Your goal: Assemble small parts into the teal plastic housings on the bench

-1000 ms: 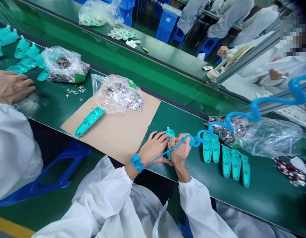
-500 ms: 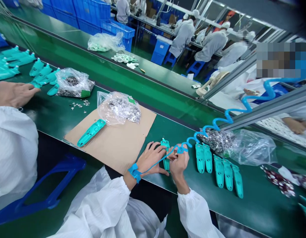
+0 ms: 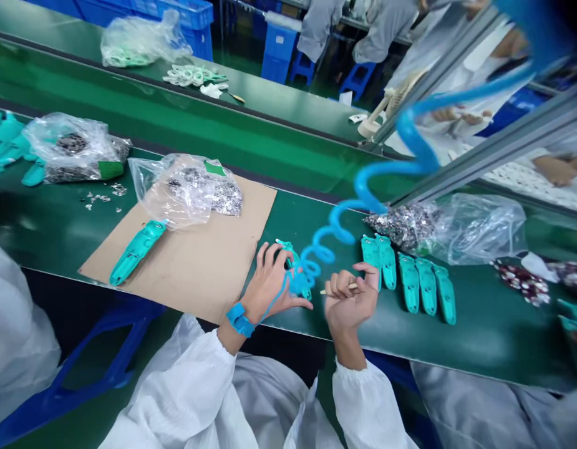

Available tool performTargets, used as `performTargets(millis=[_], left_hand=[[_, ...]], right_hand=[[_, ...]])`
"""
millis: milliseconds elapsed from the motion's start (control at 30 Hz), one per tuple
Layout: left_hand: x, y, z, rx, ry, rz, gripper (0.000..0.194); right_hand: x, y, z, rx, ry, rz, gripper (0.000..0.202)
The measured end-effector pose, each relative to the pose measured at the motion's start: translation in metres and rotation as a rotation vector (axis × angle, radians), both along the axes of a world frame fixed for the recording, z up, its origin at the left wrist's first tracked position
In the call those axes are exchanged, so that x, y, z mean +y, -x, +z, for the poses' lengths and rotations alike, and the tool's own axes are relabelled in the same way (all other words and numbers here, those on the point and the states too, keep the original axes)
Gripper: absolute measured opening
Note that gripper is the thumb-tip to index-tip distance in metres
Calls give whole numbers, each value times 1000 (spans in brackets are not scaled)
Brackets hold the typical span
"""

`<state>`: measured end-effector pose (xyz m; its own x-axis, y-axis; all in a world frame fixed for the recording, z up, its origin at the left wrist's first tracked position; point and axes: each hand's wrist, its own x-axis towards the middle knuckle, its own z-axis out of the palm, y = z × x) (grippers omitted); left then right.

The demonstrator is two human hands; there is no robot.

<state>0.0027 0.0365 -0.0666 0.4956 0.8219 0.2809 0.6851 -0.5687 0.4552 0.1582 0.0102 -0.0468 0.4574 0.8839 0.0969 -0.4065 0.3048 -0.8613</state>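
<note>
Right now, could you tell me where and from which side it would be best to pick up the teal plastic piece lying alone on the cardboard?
I would take the teal plastic piece across its narrow middle, coming from above with thumb and finger on its two long sides. It lies flat and slanted on the cardboard, and its upper end touches the clear bag, so the lower end nearer the cardboard's edge is probably the freer spot.
</note>
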Motion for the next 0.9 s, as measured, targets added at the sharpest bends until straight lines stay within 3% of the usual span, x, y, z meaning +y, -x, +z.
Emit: performTargets(millis=[200, 400, 567, 900], left_hand=[[0, -1, -1, 13, 23, 7, 74], [0, -3, 5, 90, 27, 19, 82], [-1, -5, 6, 119, 10, 70, 67], [3, -3, 2, 152, -6, -15, 61]], right_hand=[[4, 9, -8, 4, -29, 26, 8], [7, 11, -9, -3, -30, 40, 6], [5, 12, -8, -2, -19, 35, 5], [11, 17, -14, -1, 5, 35, 6]])
